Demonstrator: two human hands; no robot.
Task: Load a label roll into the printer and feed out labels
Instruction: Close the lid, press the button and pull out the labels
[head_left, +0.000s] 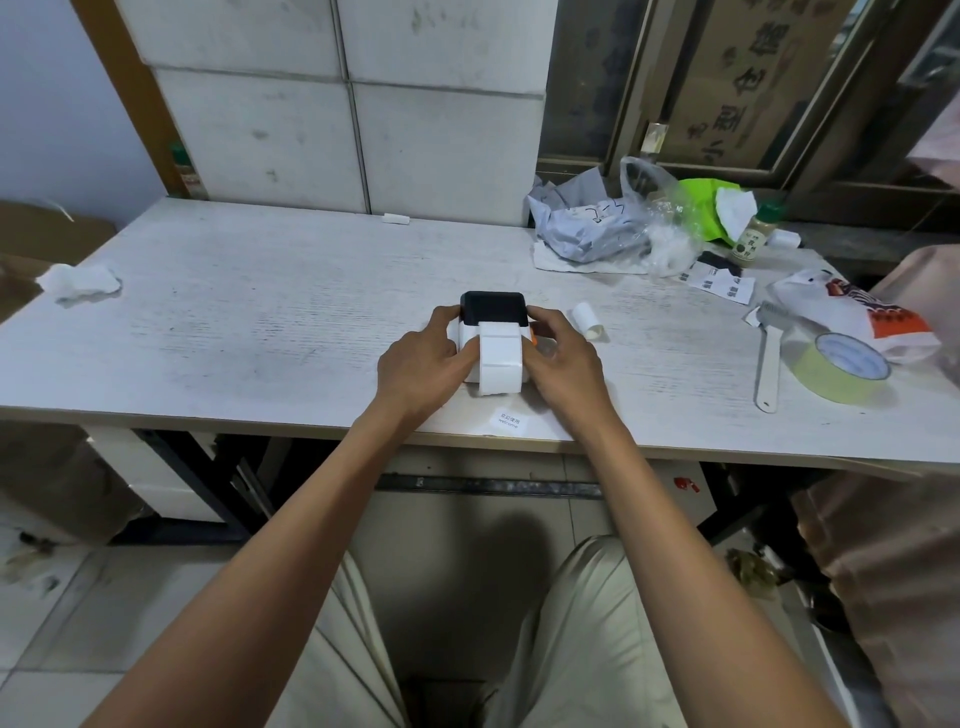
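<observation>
A small white label printer with a black top (492, 307) sits near the front middle of the white table (260, 312). A strip of white labels (500, 364) hangs out of its front and curls down onto the table. My left hand (423, 364) grips the printer's left side, thumb against the label strip. On the other side, my right hand (563, 358) holds the printer, fingers near an orange part. A second white label roll (588, 321) lies just right of the printer. A loose printed label (509, 421) rests at the table's front edge.
A crumpled tissue (80, 280) lies at the far left. At the back right are plastic bags (613, 223), a green packet (701, 202) and a small bottle (756, 236). A tape roll (841, 366), a white brush (768, 358) and a printed bag (857, 312) lie at the right.
</observation>
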